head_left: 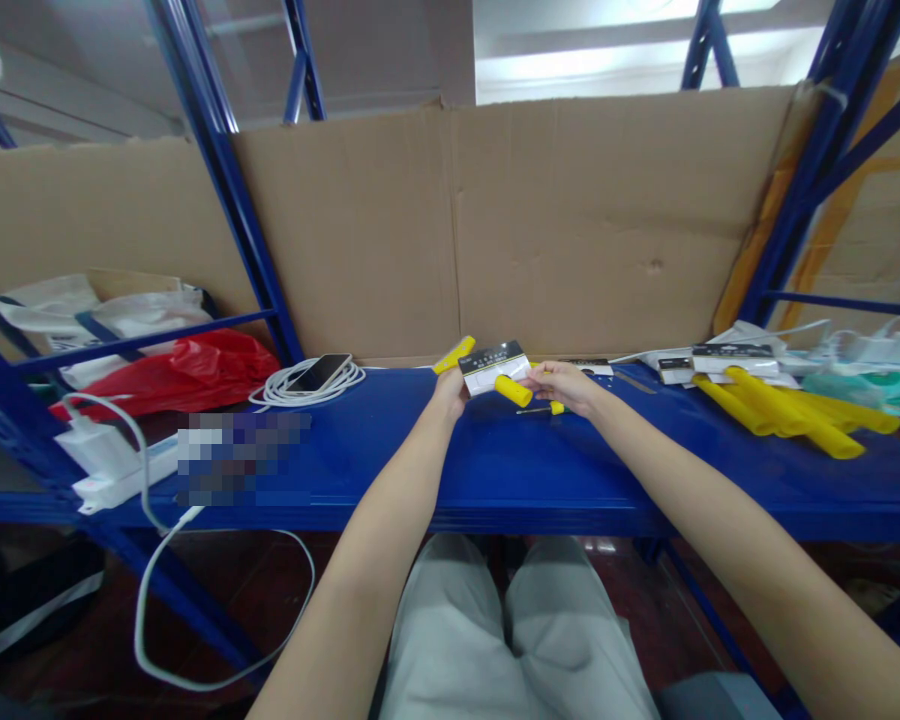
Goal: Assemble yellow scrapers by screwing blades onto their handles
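A black-and-white printed card (493, 362) is held up over the blue shelf between my two hands. My left hand (451, 388) is closed on its left edge. A yellow piece (456, 354) sticks up behind that hand; whether it joins the card I cannot tell. In front of the card's lower right is a short yellow tube (513, 390). The fingers of my right hand (561, 386) are pinched at the card's right edge, close beside the tube. Below them on the shelf lies a screwdriver with a yellow handle (557, 408), its thin shaft pointing left.
Several yellow tubes (795, 410) with black-and-white cards (733, 358) are piled on the right. On the left are a phone (322, 373) on a coiled white cable (349, 376), a white power strip (131, 478) and a red bag (195, 362). A cardboard panel (570, 220) closes the back.
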Demonstrator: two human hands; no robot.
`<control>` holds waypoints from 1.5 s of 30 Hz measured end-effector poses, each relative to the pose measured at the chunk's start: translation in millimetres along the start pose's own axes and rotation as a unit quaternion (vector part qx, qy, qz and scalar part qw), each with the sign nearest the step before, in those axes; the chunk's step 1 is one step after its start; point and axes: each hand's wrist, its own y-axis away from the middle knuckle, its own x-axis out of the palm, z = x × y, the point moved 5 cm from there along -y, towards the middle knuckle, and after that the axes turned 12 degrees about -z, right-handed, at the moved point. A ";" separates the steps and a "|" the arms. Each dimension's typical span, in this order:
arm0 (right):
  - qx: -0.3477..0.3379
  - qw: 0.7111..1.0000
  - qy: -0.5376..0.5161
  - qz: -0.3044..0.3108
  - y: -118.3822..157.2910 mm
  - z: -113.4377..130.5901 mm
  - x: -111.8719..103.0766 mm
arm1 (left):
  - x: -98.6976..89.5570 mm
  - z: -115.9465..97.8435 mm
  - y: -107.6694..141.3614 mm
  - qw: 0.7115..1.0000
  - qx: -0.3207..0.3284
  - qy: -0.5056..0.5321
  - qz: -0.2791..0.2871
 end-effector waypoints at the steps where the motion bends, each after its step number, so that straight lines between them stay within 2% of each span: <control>1: 0.002 1.000 -0.003 0.000 0.5 -0.1 0.9 | -1.3 1.4 0.4 0.999 0.001 -0.035 -0.004; 4: 0.012 1.000 -0.013 -0.012 2.1 0.3 2.1 | -4.1 2.6 1.2 0.995 0.021 -0.100 -0.001; 8: 0.021 0.999 -0.024 -0.033 3.9 1.6 2.0 | -1.7 2.0 3.9 0.991 0.040 -0.125 0.028; 11: 0.020 0.998 -0.038 -0.039 4.1 1.7 2.7 | 3.0 0.9 8.0 0.992 0.031 -0.108 0.054; 19: -0.017 0.996 -0.071 -0.060 0.6 1.6 2.1 | 12.1 -5.4 17.7 0.996 0.006 -0.045 0.071; 27: -0.024 0.994 -0.067 -0.085 -1.2 0.9 0.0 | 9.2 -2.4 20.0 0.997 0.026 -0.072 0.032; 31: -0.031 0.994 -0.065 -0.077 -1.9 1.3 1.7 | 13.7 -2.2 22.3 0.998 0.012 -0.011 0.056; 36: -0.048 0.994 -0.064 -0.071 -0.9 1.5 7.5 | 13.9 -5.1 22.4 0.998 0.018 0.055 0.029; 41: -0.112 0.992 0.003 -0.065 0.0 -3.2 16.6 | 7.0 -6.3 23.5 0.999 0.017 0.042 -0.017; 45: -0.187 0.975 0.116 -0.035 1.2 -6.3 24.2 | 3.4 -4.5 23.4 0.999 0.020 0.024 -0.029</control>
